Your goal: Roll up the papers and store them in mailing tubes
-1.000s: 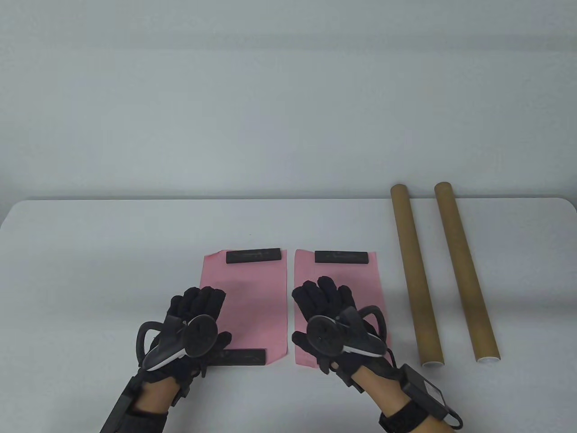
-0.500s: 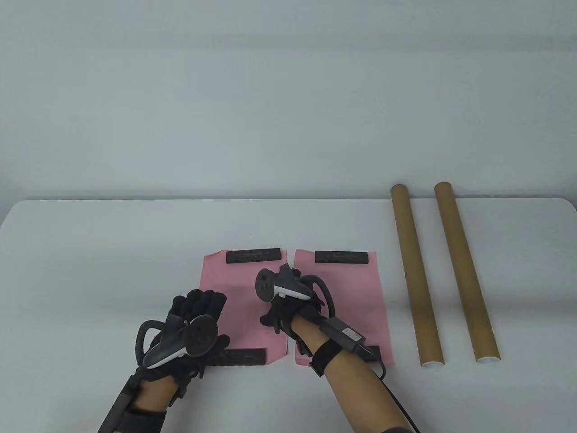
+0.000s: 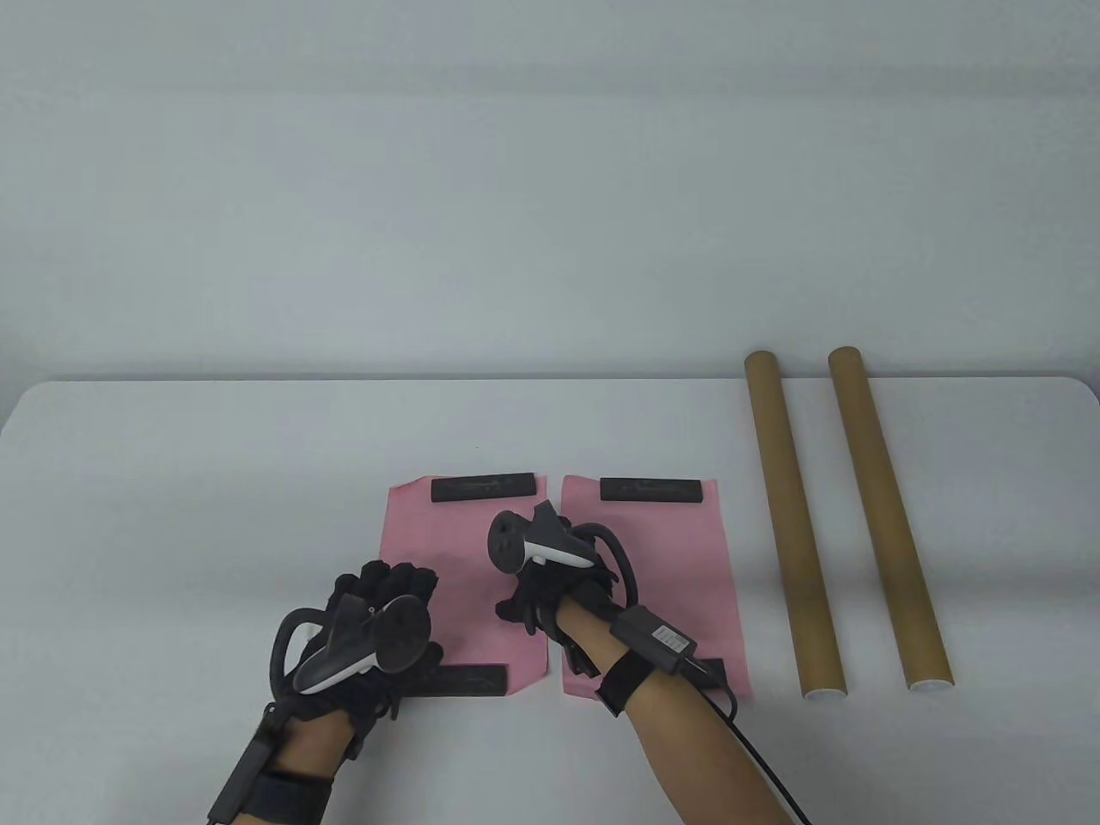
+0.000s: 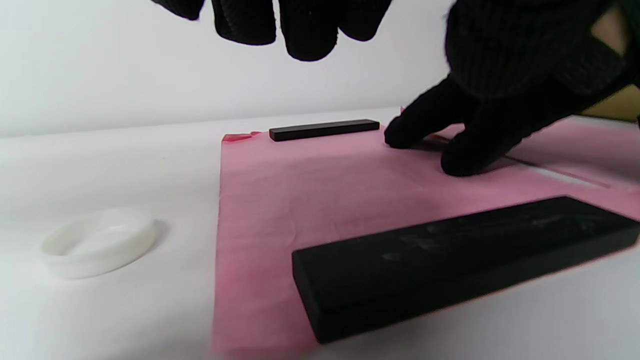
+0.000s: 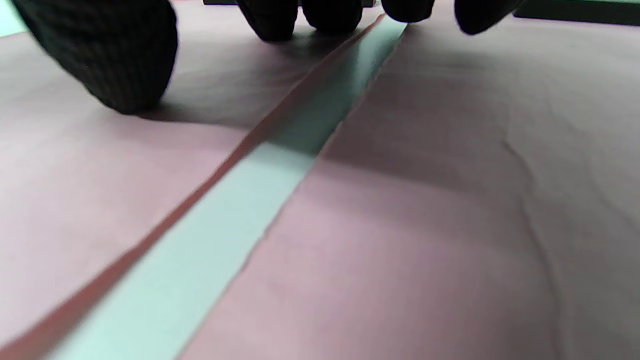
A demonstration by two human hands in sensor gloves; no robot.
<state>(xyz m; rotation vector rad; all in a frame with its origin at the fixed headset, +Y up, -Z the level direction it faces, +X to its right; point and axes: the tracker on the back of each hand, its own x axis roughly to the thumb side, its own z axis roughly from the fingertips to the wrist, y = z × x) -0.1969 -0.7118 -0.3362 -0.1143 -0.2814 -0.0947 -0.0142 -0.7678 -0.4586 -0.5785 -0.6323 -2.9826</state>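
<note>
The right grip (image 3: 550,593) pressed fingertips (image 4: 400,137) on the left paper's (image 3: 464,559) right edge; the left grip (image 3: 378,619) hovered open; better to lift the near weight (image 3: 460,681) before rolling.

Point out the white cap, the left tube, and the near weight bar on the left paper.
white cap (image 4: 97,241): left wrist view, its rim.
left tube (image 3: 786,524): table view, mid-length.
near weight bar (image 4: 465,255): left wrist view, top face.

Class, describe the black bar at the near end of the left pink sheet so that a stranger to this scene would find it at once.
Start at the white table, where two pink sheets lie side by side left of two brown tubes. On the left pink sheet, look at the edge nearest the person. The near black bar lies there beside the left hand, whereas the far black bar sits at the opposite end.
</note>
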